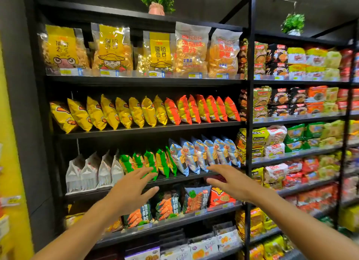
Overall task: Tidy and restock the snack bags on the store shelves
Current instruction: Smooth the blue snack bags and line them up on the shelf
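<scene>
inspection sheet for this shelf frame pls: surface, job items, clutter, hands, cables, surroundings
Surface: black shelf unit, several tiers, all stocked.
Job's things: clear bags upright on the top tier; yellow bags and orange bags leaning in a row below; white bags, green bags and blue bags on the third tier.
Clutter: nothing seen.
Hands: left hand and right hand open, reaching at the third tier, holding nothing.
Cables: nothing seen.
Surroundings: noodle packs on the neighbouring shelves; potted plant on top.
</scene>
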Demonstrator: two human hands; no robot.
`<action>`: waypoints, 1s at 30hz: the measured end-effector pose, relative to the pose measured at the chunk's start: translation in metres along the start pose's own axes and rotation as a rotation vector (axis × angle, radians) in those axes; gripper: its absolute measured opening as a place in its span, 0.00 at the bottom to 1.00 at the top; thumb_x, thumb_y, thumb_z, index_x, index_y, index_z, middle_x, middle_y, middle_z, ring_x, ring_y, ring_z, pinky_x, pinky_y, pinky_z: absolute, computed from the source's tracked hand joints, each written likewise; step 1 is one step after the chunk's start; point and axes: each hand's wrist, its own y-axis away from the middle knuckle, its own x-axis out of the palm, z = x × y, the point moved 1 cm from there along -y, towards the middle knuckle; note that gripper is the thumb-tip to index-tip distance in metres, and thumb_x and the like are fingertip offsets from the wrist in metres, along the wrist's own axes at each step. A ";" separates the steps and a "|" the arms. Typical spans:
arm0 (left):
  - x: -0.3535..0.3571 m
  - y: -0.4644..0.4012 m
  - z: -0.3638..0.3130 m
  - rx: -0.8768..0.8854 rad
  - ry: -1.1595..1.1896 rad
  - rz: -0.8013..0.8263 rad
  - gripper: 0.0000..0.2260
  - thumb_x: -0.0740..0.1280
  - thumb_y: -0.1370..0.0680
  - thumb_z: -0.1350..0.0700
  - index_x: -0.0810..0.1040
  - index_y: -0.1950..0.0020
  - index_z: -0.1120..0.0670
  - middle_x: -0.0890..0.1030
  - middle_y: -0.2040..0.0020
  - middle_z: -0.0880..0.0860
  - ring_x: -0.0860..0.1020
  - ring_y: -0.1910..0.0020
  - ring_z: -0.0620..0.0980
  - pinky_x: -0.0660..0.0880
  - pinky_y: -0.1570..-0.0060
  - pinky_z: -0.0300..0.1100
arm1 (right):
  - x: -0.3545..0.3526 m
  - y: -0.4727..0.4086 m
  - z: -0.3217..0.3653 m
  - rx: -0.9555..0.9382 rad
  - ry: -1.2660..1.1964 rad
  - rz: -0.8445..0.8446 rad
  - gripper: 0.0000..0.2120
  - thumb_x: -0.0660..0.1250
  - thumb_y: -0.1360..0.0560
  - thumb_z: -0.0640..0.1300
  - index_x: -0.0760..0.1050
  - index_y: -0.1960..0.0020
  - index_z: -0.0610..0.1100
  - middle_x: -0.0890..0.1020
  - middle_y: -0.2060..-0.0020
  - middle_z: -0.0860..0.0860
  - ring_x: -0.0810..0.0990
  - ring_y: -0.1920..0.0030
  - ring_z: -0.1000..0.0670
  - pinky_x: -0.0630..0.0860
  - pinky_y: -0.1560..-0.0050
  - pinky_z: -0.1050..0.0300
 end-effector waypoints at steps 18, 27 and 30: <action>0.153 -0.266 -0.165 0.194 -0.033 0.006 0.51 0.24 0.35 0.24 0.48 0.16 0.43 0.46 0.15 0.44 0.44 0.17 0.48 0.35 0.24 0.42 | -0.015 -0.061 -0.275 0.138 -0.019 0.015 0.30 0.59 0.18 0.64 0.59 0.19 0.56 0.62 0.20 0.57 0.62 0.22 0.53 0.65 0.24 0.54; 0.228 -0.365 -0.197 0.205 -0.083 -0.032 0.49 0.26 0.29 0.26 0.55 0.16 0.48 0.49 0.16 0.48 0.48 0.16 0.55 0.33 0.26 0.48 | 0.026 -0.119 -0.395 0.173 -0.125 0.028 0.31 0.60 0.19 0.65 0.60 0.19 0.57 0.64 0.21 0.56 0.60 0.21 0.52 0.63 0.22 0.49; 0.266 -0.397 -0.195 0.135 -0.075 0.055 0.42 0.34 0.26 0.29 0.51 0.15 0.48 0.46 0.15 0.49 0.44 0.16 0.54 0.28 0.29 0.46 | 0.045 -0.141 -0.426 0.174 -0.121 0.043 0.30 0.60 0.19 0.66 0.60 0.20 0.58 0.64 0.21 0.56 0.60 0.20 0.52 0.64 0.23 0.49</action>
